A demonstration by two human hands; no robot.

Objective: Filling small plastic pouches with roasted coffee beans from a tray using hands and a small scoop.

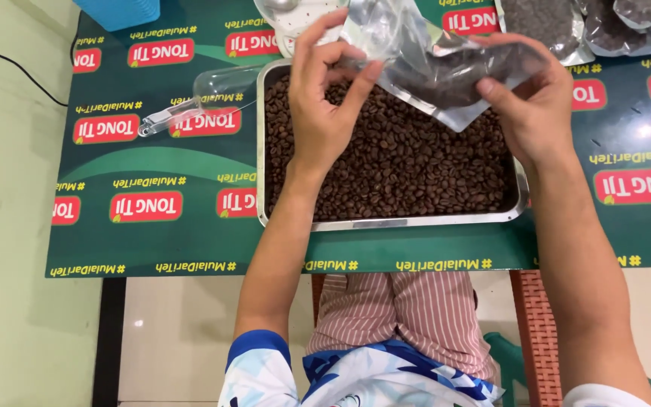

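Pouch [446, 71] of clear plastic, partly filled with coffee beans, hangs tilted over the metal tray [386, 223] so spills fall back; left hand [325, 98] pinches its mouth, right hand [529, 105] grips the filled end.

Far edge of the view: a blue container [118, 11] at the far left, a white object [295, 22] beside it, and three filled clear bags [544, 26] at the far right are all cut off by the frame, so their full shapes cannot be told. The clear pouch [431, 64] covers the far right corner of the metal tray [386, 224]; its upper part is blurred. The left hand [325, 113] and right hand [529, 105] hide the beans [408, 166] beneath them, and the right fingers [495, 94] lie partly behind the pouch. The right end of the desk [190, 234] runs out of frame.
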